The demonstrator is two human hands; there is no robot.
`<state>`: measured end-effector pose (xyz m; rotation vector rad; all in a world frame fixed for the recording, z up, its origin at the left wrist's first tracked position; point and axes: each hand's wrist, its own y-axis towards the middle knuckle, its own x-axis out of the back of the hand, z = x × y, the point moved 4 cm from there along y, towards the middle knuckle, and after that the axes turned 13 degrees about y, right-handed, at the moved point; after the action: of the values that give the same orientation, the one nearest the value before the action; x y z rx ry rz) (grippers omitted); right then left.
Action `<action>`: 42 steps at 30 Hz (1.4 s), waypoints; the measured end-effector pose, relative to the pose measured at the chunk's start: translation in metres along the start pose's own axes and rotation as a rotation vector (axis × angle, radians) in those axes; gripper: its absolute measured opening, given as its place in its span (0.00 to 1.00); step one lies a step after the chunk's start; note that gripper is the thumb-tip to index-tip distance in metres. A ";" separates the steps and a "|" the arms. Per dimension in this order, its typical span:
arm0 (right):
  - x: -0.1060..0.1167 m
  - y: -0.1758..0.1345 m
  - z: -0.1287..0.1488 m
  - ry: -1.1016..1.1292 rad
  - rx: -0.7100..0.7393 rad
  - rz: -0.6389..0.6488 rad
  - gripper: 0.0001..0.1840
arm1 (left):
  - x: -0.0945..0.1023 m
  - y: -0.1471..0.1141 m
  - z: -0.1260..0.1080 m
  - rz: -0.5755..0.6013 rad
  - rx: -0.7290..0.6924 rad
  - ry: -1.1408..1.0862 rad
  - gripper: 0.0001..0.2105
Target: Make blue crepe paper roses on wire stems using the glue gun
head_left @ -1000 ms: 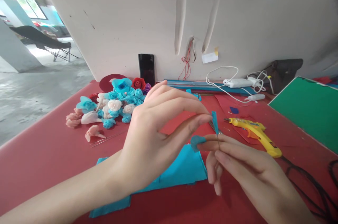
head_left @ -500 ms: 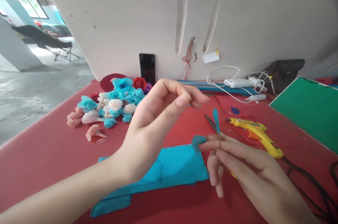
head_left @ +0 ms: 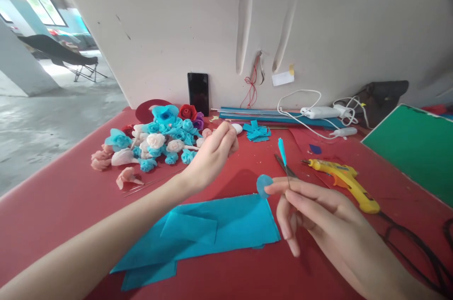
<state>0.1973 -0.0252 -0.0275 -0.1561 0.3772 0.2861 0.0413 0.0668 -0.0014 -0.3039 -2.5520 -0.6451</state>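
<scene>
My right hand [head_left: 318, 215] pinches a thin wire stem tipped with a small rolled blue paper bud [head_left: 282, 145], and a round blue paper petal [head_left: 264, 184] sits against its fingertips. My left hand [head_left: 212, 154] is stretched out over the red table [head_left: 53, 215] toward the pile of paper roses [head_left: 159, 142], fingers curled loosely and holding nothing I can see. Blue crepe paper sheets [head_left: 212, 229] lie on the table below both hands.
A yellow glue gun [head_left: 345, 181] with a black cord lies right of my right hand. Scissors [head_left: 283, 164] rest behind the stem. Cut blue petals [head_left: 257, 131], a black phone [head_left: 198, 92], a white charger [head_left: 318, 112] and a green board [head_left: 414, 146] stand farther back.
My left hand let go of the blue bud and moved away to the left, toward the roses. My right hand kept holding the stem and petal.
</scene>
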 end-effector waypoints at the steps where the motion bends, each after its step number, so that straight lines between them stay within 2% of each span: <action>1: 0.001 0.001 0.000 0.006 -0.006 0.003 0.12 | -0.003 0.001 0.006 0.024 0.013 0.029 0.14; 7: 0.002 0.004 -0.003 0.033 -0.045 0.005 0.12 | -0.013 0.002 0.027 0.123 0.074 0.236 0.17; 14: 0.018 0.015 0.000 0.075 0.001 -0.090 0.14 | -0.016 0.003 0.041 0.223 0.110 0.403 0.10; 18: 0.024 0.024 0.001 0.072 0.016 -0.110 0.13 | -0.014 0.005 0.048 0.223 0.118 0.494 0.10; 24: 0.023 0.029 0.002 0.058 0.030 -0.112 0.13 | -0.012 0.005 0.056 0.162 0.143 0.547 0.12; 30: 0.023 0.027 0.002 0.043 0.033 -0.103 0.14 | -0.007 0.007 0.052 0.114 0.122 0.422 0.12; 35: 0.022 0.024 0.003 0.012 0.059 -0.091 0.13 | -0.007 0.005 0.036 0.026 0.159 0.173 0.14; 37: 0.021 0.022 0.004 -0.005 0.094 -0.097 0.13 | -0.009 0.001 0.022 -0.002 0.154 0.023 0.07; 39: 0.021 0.020 0.005 -0.018 0.146 -0.114 0.12 | -0.014 -0.003 0.005 0.038 0.151 -0.107 0.11; 42: 0.021 0.016 0.008 -0.045 0.226 -0.144 0.11 | -0.022 -0.012 -0.015 0.176 0.170 -0.234 0.11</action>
<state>0.2137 -0.0032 -0.0302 0.0449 0.3492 0.1032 0.0620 0.0467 -0.0056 -0.5666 -2.7387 -0.3402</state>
